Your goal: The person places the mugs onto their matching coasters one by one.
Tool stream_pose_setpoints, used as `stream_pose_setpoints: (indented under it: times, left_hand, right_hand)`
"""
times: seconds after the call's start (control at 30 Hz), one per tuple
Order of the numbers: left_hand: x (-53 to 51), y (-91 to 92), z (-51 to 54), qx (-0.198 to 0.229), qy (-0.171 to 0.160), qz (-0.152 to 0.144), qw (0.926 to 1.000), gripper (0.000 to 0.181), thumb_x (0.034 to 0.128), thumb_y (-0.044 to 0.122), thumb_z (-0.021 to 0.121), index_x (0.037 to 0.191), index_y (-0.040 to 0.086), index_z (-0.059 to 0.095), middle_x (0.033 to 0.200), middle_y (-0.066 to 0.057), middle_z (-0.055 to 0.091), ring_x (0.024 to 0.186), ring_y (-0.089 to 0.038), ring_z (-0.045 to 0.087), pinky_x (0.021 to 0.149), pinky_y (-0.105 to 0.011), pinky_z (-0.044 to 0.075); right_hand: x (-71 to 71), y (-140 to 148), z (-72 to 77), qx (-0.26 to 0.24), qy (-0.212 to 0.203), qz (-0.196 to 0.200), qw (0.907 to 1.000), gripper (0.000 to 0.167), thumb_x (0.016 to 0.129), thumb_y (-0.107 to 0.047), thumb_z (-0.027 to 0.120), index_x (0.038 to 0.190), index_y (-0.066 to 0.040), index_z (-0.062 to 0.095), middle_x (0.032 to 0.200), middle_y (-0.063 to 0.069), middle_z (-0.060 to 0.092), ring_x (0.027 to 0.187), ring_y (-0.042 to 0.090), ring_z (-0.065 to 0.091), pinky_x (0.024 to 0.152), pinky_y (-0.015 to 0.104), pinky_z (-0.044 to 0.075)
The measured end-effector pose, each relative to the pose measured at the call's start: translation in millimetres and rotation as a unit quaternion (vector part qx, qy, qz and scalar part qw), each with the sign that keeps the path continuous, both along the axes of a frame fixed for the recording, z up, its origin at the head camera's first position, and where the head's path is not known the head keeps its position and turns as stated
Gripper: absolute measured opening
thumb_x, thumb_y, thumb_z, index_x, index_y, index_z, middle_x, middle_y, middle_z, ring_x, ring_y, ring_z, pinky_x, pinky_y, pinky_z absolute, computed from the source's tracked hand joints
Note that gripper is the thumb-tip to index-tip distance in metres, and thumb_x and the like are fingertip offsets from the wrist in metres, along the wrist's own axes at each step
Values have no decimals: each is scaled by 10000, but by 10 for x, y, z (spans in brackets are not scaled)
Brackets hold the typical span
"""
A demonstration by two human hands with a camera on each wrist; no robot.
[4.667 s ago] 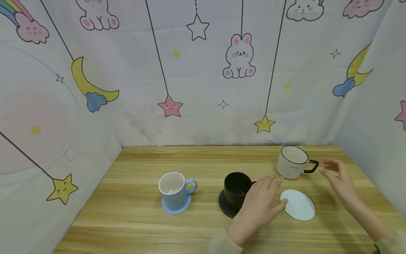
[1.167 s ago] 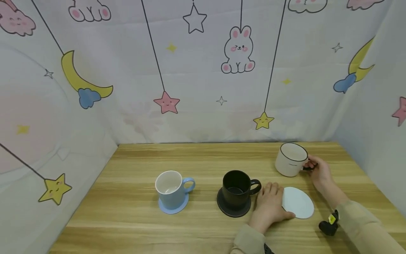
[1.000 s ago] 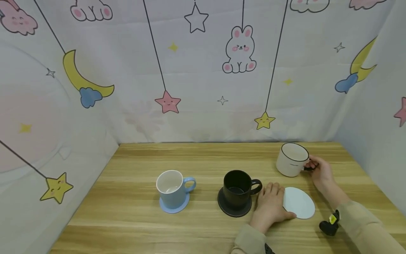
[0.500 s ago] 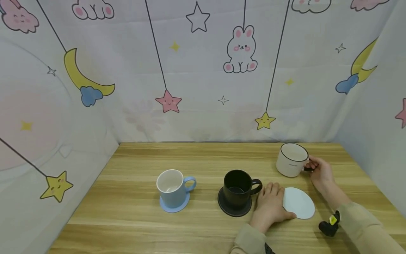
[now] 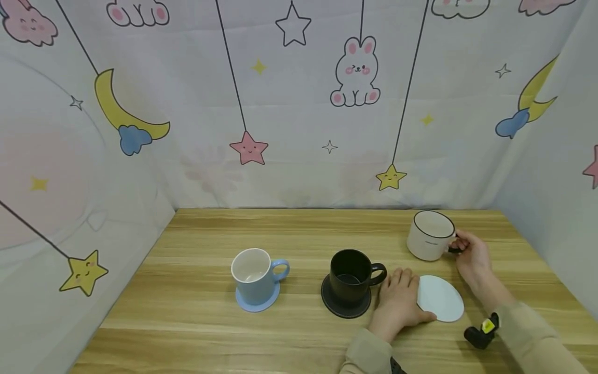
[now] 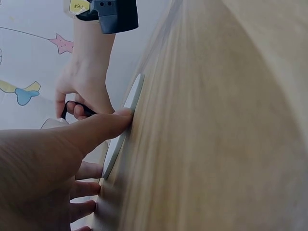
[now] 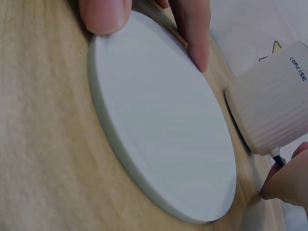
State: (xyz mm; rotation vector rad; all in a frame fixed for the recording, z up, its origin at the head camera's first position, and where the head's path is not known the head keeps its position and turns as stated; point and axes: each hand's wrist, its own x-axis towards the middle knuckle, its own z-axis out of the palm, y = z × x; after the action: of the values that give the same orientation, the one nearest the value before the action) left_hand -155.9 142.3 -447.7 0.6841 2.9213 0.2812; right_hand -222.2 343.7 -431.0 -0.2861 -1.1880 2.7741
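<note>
My left hand [image 5: 397, 301] lies low beside the round white coaster [image 5: 443, 300]. In the right wrist view its thumb presses the rim of the coaster [image 7: 163, 115], and a finger touches the rim farther round, so the hand holds it between them. My right hand [image 5: 474, 258] grips the black handle of a white mug [image 5: 423, 245] with a dark rim, behind the coaster. The word "concise" shows on the mug [image 7: 267, 96] in the right wrist view. It appears upright on the table. My fingers hide most of the handle.
A black mug [image 5: 349, 285] stands on a black coaster [image 5: 347, 312], close to my left fingers. Farther left, a light blue mug [image 5: 257, 291] sits on a blue coaster [image 5: 254, 307]. Behind the wooden table [image 5: 196, 332] hangs a patterned cloth [image 5: 299, 114].
Since the earliest frame, my left hand has come down from beside the black mug to the white coaster, and my right hand has taken the white mug's handle. Over the last second both stay still.
</note>
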Motion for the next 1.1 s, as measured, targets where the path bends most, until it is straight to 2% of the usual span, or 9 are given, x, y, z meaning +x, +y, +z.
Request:
stream_pose_setpoints:
  times: [0.37,0.67,0.9,1.1]
  left_hand:
    - [-9,1,-11,4,26,-28,10000,817,733,739,627,1417,352,406,1509,165,332,1431,-66,290,1139,-324,320]
    - [-5,7,-21,-52,103,-35,9999,837,729,745,625,1425,338,402,1496,159,348,1425,-66,292,1135,-322,322]
    - [1,-4,-2,-18,73,-30,10000,831,732,736,632,1425,339,405,1504,156,348,1432,-64,286,1138,-321,318]
    - [10,-6,4,-13,52,-2,10000,834,734,735,631,1431,339,398,1510,160,342,1438,-66,279,1141,-319,314]
  right_hand:
    - [53,-38,15,-393,6,-172,9991,432,1001,-28,398,591,-40,536,548,9,389,578,140,301,645,236,285]
    - [106,-45,-7,-607,82,-266,9978,414,994,-16,409,601,-32,540,553,10,412,573,136,268,601,226,242]
    - [149,-31,-11,-750,330,-88,9966,437,1009,-24,369,608,-28,542,541,11,421,573,136,220,605,223,266]
    - [216,-36,13,-793,518,70,9955,441,1017,-36,348,612,-28,522,559,16,387,605,149,170,631,239,240]
